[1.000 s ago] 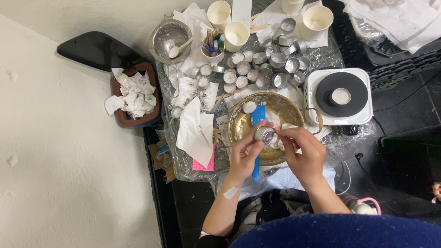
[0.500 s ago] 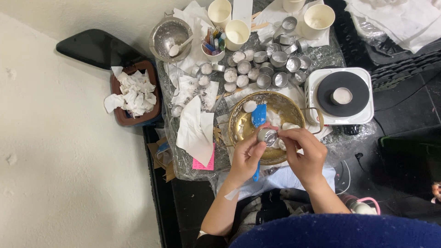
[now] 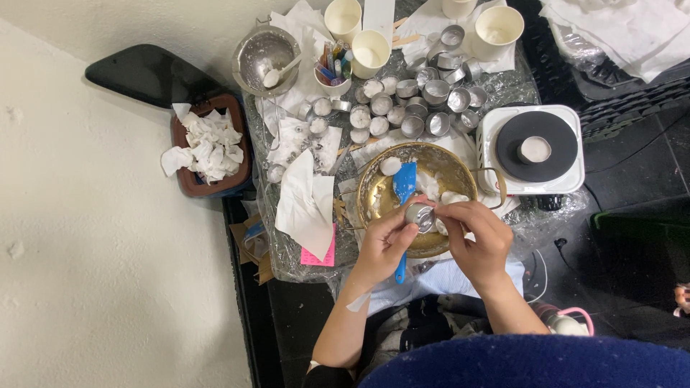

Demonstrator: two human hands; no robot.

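Observation:
Over the near rim of a brass bowl (image 3: 374, 192), my left hand (image 3: 384, 241) holds a small silver candle tin (image 3: 418, 214) between thumb and fingers. My right hand (image 3: 476, 236) meets it from the right, fingertips pinched at the tin's edge. A blue spatula (image 3: 404, 184) lies in the bowl, its handle running down under my left hand. White wax pieces (image 3: 390, 166) sit inside the bowl.
Several small tins (image 3: 424, 97) cluster behind the bowl, with paper cups (image 3: 370, 49) beyond. A white hot plate (image 3: 532, 149) with a tin on it stands to the right. A metal strainer (image 3: 264, 54), crumpled tissues (image 3: 305, 205) and a brown tray of tissues (image 3: 210, 147) lie left.
Both hands stay over the bowl's near rim with the tin. The fingers have shifted slightly around it; nothing else has moved.

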